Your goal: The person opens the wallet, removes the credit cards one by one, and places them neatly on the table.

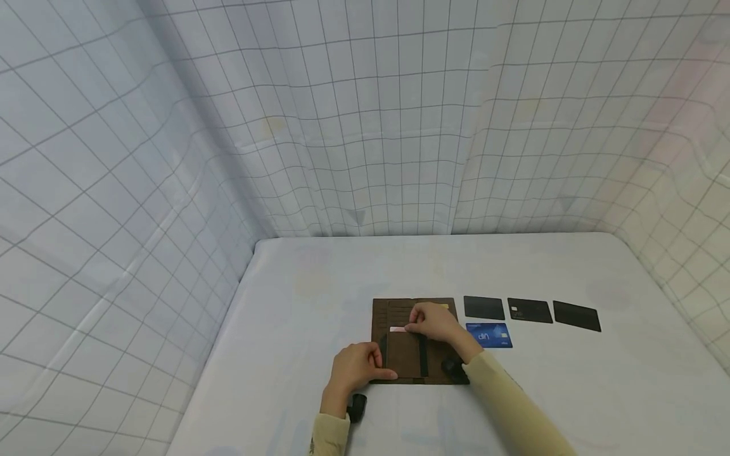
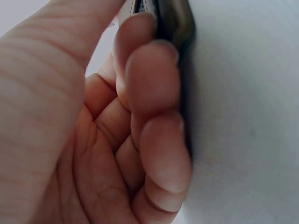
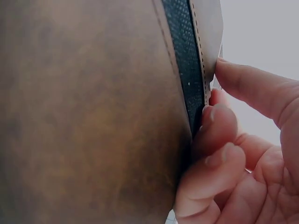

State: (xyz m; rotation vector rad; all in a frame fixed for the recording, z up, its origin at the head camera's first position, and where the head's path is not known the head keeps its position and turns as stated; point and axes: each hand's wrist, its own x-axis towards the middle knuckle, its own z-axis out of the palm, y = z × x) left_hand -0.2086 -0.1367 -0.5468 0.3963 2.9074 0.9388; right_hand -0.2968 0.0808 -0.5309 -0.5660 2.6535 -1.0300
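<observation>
An unfolded brown passport wallet [image 1: 405, 356] with stitched edges, card slots and a dark band lies on the white table. A pale pink-and-white card or paper [image 1: 397, 329] shows as a thin strip above its inner pocket. My right hand [image 1: 436, 322] pinches this strip at its right end between thumb and fingertips; in the right wrist view the fingers [image 3: 219, 168] are bent at the wallet's edge. At the wallet's lower left corner, my left hand [image 1: 355, 367] grips the edge, thumb laid along the bottom and fingers [image 2: 154, 77] curled against the side.
Right of the wallet lie a blue card [image 1: 489, 335] and a row of dark cards: one plain black card [image 1: 484, 308], a black card with a gold chip [image 1: 530, 310] and another black card [image 1: 576, 315]. White gridded curtains [image 1: 365, 126] surround the table.
</observation>
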